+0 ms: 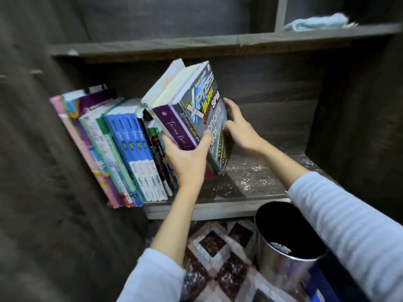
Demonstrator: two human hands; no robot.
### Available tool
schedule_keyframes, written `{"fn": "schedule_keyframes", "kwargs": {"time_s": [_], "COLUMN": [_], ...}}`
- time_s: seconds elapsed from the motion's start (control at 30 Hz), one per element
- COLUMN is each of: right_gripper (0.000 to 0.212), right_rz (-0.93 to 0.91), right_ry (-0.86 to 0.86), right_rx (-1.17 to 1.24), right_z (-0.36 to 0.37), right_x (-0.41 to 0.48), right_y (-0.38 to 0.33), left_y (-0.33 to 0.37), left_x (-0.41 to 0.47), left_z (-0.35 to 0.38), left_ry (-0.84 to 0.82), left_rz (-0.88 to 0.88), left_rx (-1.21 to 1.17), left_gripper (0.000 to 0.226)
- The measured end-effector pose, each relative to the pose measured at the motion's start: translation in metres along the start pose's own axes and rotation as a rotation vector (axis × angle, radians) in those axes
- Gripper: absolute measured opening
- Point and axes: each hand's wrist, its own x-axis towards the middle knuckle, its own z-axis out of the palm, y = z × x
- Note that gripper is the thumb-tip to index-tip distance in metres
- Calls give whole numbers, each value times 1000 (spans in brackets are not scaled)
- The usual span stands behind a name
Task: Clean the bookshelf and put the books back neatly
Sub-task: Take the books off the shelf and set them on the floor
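At frame centre, the left hand [188,159] grips a tilted bundle of purple-spined, grey-covered paperback books [192,105]; the right hand [239,127] presses its cover with spread fingers.

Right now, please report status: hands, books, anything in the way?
Left hand grips tilted book bundle from below; right hand presses its cover. White crumbs litter shelf beside it.

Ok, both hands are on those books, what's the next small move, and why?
Probably lift the bundle clear of the shelf. The left hand grips its spines, the right hand rests on the cover. White crumbs litter the shelf beside it, so wiping seems unfinished; the bin stands below.
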Motion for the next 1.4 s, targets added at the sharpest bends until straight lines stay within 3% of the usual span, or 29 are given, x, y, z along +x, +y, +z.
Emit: {"fn": "schedule_keyframes", "kwargs": {"time_s": [0.07, 0.23, 0.4, 0.5, 0.57, 0.7, 1.07, 1.17, 1.27, 1.37, 1.4], "right_gripper": [84, 57, 56, 29, 28, 52, 38, 22, 35, 50, 47], "right_rz": [14, 15, 116, 165, 177, 322, 578, 643, 733, 798, 817], "right_ry": [-39, -309, -477, -493, -473, -478, -636, -723, -723, -731, -708], "right_rx": [124, 383, 340, 288, 289, 361, 281, 288, 319, 332, 335], "right_z": [2, 17, 63, 96, 118, 159, 231, 240, 251, 266, 270], "right_x": [-8, -36, -67, -86, -99, -119, -157, -164, -167, -166, -165], "right_y": [-19, -61, -69, -66, -57, -23, 109, 144, 179, 209, 217], "left_y": [18, 52, 53, 43, 34, 4, -143, -183, -224, -275, -268], "left_x": [-4, -10, -14, -20, -26, -44, -106, -123, -135, -144, -137], "left_z": [-18, -77, -144, -179, -199, -225, -260, -268, -275, -284, -277], "left_ry": [-39, -119, -96, -80, -77, 11, 329, 332, 323, 322, 296], "left_rz": [20, 20, -86, -135, -168, -320, -907, -1052, -1165, -1268, -1282], "left_rx": [-74, -159, -243, -160, -106, -78, -136, -143, -93, -36, -25], "left_gripper": [66, 58, 63, 60, 61, 57, 23, 56, 96, 112, 107]}}
